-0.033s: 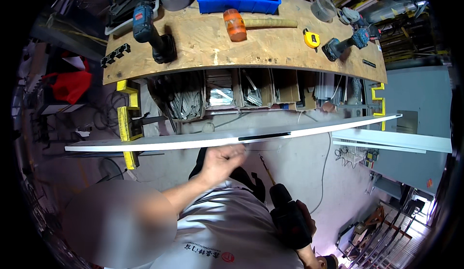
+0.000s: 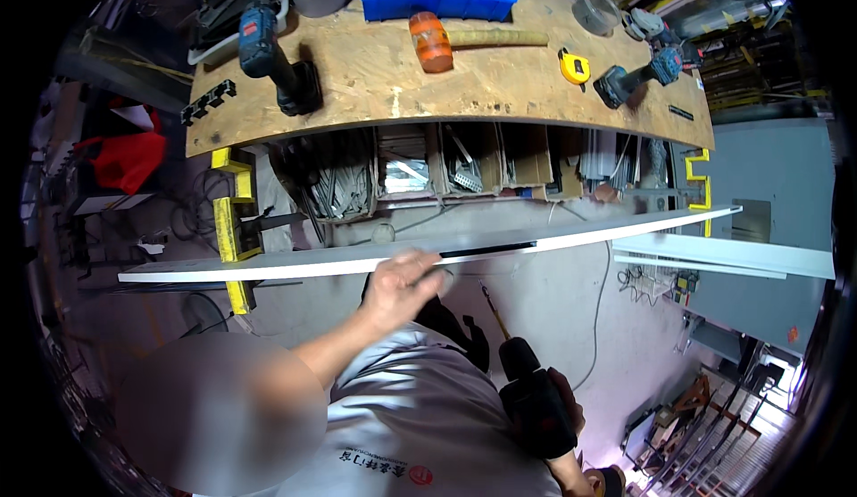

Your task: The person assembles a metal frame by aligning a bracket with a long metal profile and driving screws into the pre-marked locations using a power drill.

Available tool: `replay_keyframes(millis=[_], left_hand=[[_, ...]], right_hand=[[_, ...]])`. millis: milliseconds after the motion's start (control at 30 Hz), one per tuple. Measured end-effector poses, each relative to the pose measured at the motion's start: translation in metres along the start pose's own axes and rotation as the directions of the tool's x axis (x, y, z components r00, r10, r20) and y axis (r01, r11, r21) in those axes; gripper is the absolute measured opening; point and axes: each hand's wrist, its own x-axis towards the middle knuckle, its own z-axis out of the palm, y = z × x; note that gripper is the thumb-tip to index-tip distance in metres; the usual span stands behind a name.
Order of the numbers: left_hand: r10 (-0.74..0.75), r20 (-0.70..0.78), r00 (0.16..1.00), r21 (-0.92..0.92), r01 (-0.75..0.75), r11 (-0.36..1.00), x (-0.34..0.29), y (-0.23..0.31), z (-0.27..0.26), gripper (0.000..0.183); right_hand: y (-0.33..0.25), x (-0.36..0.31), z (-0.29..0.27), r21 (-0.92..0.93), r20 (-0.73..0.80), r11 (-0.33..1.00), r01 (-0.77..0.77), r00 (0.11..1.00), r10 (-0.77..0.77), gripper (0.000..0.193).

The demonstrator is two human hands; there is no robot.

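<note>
A long white profile (image 2: 339, 268) lies crosswise before me, with a black strip (image 2: 491, 250) set along its near edge. My left hand (image 2: 402, 292) is at that edge, by the strip's left end. Its fingertips overlap the profile and are smeared by motion, so whether they grip anything is unclear. In my right hand (image 2: 571, 403) is a black cordless drill (image 2: 538, 403), held low on the right in front of my shirt. Its long thin bit (image 2: 494, 312) points up toward the profile, apart from it.
Yellow notched brackets (image 2: 229, 229) stand under the profile. The wooden bench (image 2: 375, 78) beyond carries two more cordless drills (image 2: 277, 64), an orange-headed mallet (image 2: 432, 44), a yellow tape measure (image 2: 575, 68) and a blue bin (image 2: 437, 6) of small metal parts. More pale profiles (image 2: 732, 256) lie at right.
My left hand has moved slightly up and left, its fingers now over the profile's near edge. The drill in my right hand has stayed almost where it was.
</note>
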Motion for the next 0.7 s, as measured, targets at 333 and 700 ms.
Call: replay_keyframes(millis=[333, 700], left_hand=[[0.237, 0.303, 0.923, 0.372, -0.343, 0.863, 0.037, -0.04, -0.011, 0.027], [0.219, 0.35, 0.911, 0.431, -0.364, 0.826, 0.037, -0.041, -0.005, 0.022]], right_hand=[[-0.034, 0.019, 0.013, -0.444, 0.074, 0.891, -0.097, 0.987, 0.144, 0.085], [-0.025, 0.032, 0.024, -0.451, 0.175, 0.893, 0.005, 0.981, 0.082, 0.08]])
